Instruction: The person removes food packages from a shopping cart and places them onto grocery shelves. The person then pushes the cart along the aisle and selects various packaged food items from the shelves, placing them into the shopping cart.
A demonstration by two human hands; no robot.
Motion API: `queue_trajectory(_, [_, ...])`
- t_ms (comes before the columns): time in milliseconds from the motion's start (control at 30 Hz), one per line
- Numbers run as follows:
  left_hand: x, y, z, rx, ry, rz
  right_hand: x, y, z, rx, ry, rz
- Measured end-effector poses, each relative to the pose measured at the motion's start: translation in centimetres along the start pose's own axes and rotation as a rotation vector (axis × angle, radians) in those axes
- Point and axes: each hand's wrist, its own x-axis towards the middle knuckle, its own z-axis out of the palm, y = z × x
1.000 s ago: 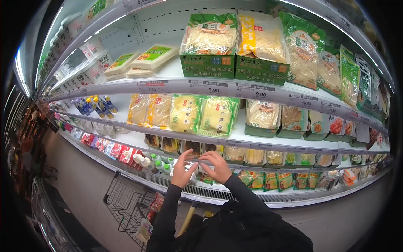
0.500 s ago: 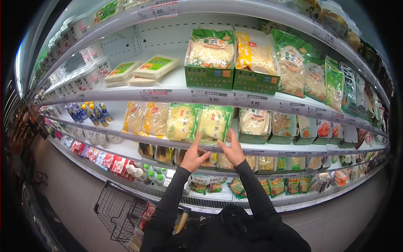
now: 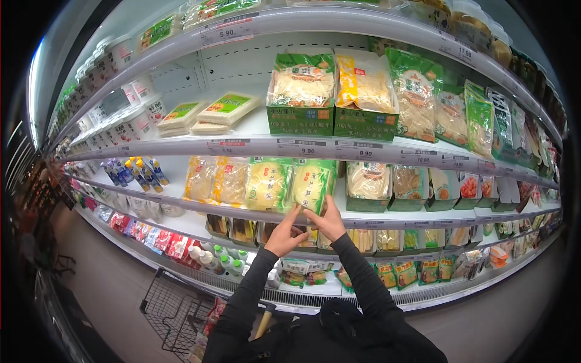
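Observation:
A green-edged clear packet of bamboo shoots (image 3: 311, 181) leans upright on the middle shelf, its top tilted slightly right. My right hand (image 3: 328, 222) has its thumb on the front of the packet's bottom edge and its fingers at the lower right corner. My left hand (image 3: 284, 236) is just below, fingertips stretched up to the packet's lower left edge, thumb held apart. A matching packet (image 3: 268, 183) stands directly to the left. Farther left are yellow-and-clear packets (image 3: 229, 179). Parts of my fingers behind the packet are hidden.
The shelf's price rail (image 3: 254, 213) runs in front of the packets. Boxed bags (image 3: 368, 184) stand to the right, and green display boxes (image 3: 301, 123) sit on the shelf above. A wire shopping cart (image 3: 172, 311) is at lower left.
Both hands have slid down from the packet's sides to its lower edge and come closer together. The packet now leans a little more to the right. The view has shifted slightly.

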Motion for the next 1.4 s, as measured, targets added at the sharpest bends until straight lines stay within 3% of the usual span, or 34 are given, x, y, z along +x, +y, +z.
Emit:
queue_trajectory(167, [-1.4,-0.1,-0.5,-0.014,0.087,0.063,0.5,2.5,0.5,0.158,0.148,-0.111])
queue_trajectory(233, [-2.5,1.0,-1.2,-0.062,0.318,-0.004,-1.3,0.5,-0.1,0.386,0.139,-0.039])
queue_trajectory(267, [-3.0,1.5,-1.5,-0.062,0.326,-0.013,-2.0,0.6,-0.5,0.386,0.130,-0.033])
queue_trajectory(333, [-4.1,2.9,-1.8,-0.109,0.500,0.023,-3.8,0.6,-1.2,0.338,0.065,-0.112])
queue_trajectory(500, [-7.4,4.2,-2.3,-0.598,0.225,-0.070,-8.0,0.0,-0.2,0.545,-0.241,-0.038])
queue_trajectory(1233, [-25.4,5.0,-3.1,-0.499,0.914,-0.508,-11.2,4.2,13.4,0.627,-0.862,0.288])
queue_trajectory(1400, [-28.6,6.0,-3.6,-0.580,1.070,-0.505,-12.3,4.1,16.4,0.600,-1.015,0.382])
